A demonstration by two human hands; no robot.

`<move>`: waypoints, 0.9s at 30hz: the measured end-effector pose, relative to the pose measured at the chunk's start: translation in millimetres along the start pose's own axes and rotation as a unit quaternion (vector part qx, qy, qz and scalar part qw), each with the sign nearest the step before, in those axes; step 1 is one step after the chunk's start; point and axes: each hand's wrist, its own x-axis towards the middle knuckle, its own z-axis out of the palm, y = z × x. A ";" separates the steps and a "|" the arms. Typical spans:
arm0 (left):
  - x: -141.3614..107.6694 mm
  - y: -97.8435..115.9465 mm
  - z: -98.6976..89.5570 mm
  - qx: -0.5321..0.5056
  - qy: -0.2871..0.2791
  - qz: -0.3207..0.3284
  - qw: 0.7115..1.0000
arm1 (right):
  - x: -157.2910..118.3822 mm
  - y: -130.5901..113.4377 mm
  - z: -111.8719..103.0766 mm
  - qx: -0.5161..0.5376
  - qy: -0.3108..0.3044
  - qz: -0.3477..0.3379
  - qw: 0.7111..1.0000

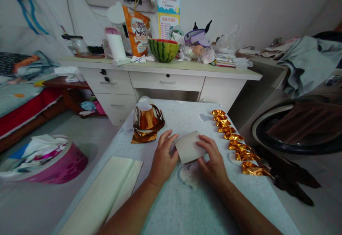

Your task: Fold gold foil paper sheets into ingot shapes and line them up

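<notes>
Over the middle of the cloth-covered table, a small pale sheet of paper (190, 147) is held tilted between my two hands. My left hand (163, 158) has its fingers and thumb curved around the left edge. At the right edge, my right hand (213, 162) grips with fingers on top and the thumb near the lower corner. A loose stack of shiny gold foil sheets (148, 121) lies curled beyond my left hand. Folded gold foil pieces (236, 146) form a row along the table's right side. Larger folded pale paper (104, 192) rests beside my left forearm.
The table (184, 117) stands against a white desk (167, 80) bearing a cut watermelon (164, 50), an orange snack bag (137, 31) and clutter. A pink bin (61, 163) full of waste is on the floor at left. A front-loading washing machine (267, 121) stands at right.
</notes>
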 end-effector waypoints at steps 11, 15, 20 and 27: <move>-0.5 0.9 -12.2 0.024 -0.088 0.027 0.995 | -1.5 10.5 -3.3 0.069 -0.031 0.024 0.997; -2.0 1.0 -12.0 -0.012 -0.117 0.015 0.993 | 0.1 8.9 -6.6 0.116 -0.070 0.004 0.991; -5.0 3.4 -9.3 -0.012 -0.096 0.029 0.995 | 2.8 2.4 -10.2 0.106 -0.074 0.003 0.992; 0.9 9.4 -16.1 0.028 -0.140 0.045 0.989 | 3.3 1.5 -13.4 0.100 -0.097 0.000 0.990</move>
